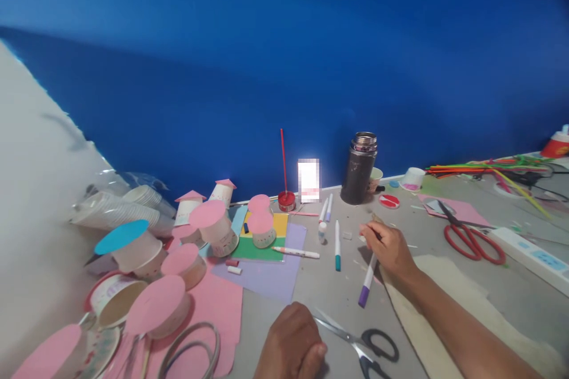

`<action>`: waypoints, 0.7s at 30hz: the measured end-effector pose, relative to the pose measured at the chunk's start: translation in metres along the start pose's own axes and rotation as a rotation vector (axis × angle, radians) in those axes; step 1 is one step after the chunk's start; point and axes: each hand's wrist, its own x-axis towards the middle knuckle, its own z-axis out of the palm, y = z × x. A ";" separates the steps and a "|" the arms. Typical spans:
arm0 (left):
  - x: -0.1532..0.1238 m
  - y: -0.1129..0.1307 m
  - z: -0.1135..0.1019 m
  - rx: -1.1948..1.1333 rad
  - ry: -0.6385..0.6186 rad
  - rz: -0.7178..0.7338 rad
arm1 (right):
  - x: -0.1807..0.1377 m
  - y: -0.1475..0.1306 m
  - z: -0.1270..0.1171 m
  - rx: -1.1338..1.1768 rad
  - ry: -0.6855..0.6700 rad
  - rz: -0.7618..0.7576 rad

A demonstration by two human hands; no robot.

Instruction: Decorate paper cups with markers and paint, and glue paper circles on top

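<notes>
My right hand (390, 249) rests on the grey table with its fingers bent together, fingertips down at a tiny pale bit I cannot make out. Under its palm side lies a purple-capped marker (367, 284), partly covered by the hand. My left hand (291, 340) is curled into a fist at the front edge of the view, and nothing shows in it. Just right of that fist are black-handled scissors (351, 337), blades apart. A teal-capped marker (338, 246) and a small white bottle (322, 233) lie or stand between the hands and the wall.
Paper cups with pink discs (157, 307) crowd the left, beside one with a blue disc (122, 237). A dark flask (358, 169) stands open near the blue wall (267, 59). Red-handled scissors (473, 240), a power strip (533, 257) and beige cloth (453, 290) are at right.
</notes>
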 end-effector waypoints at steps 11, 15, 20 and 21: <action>-0.003 -0.005 0.000 0.020 -0.002 0.000 | -0.006 -0.011 0.002 -0.011 -0.142 -0.059; -0.003 -0.003 -0.001 0.014 -0.012 -0.014 | -0.006 -0.013 0.001 -0.028 -0.167 -0.080; -0.002 -0.003 -0.001 0.000 -0.030 -0.017 | -0.006 -0.014 0.001 -0.017 -0.163 -0.068; -0.002 -0.003 -0.001 0.000 -0.033 -0.018 | -0.007 -0.014 0.001 -0.008 -0.158 -0.065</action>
